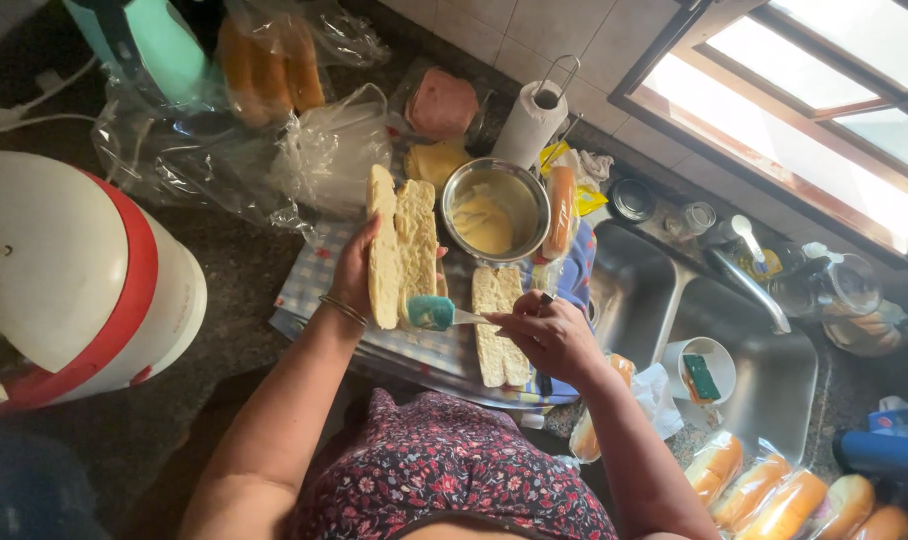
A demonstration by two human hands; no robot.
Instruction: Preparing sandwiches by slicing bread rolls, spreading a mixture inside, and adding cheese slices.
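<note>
Head view: the left hand (354, 275) is curled around the outer edge of a split bread roll (399, 245), holding it up, opened flat with its 2 cut halves facing the camera. A thin bracelet (343, 310) sits on that wrist. The right hand (549, 335) is closed on the handle of a small spatula (439, 313), whose teal blade lies against the lower end of the held roll, just right of the left thumb. Directly under the right hand's fingers a second opened roll (496, 325) lies flat on a blue checked cloth (309, 280). Beyond both hands, just past the top of the held roll, stands a steel bowl (494, 205) with a pale yellow spread inside. Beside the bowl, further right, is a wrapped roll (561, 210); behind it a paper towel roll (529, 125) stands upright. To the right of the right hand lies the steel sink (774, 390), with a white cup holding a green sponge (701, 377). Near the right elbow lie several bagged rolls (784, 495).
</note>
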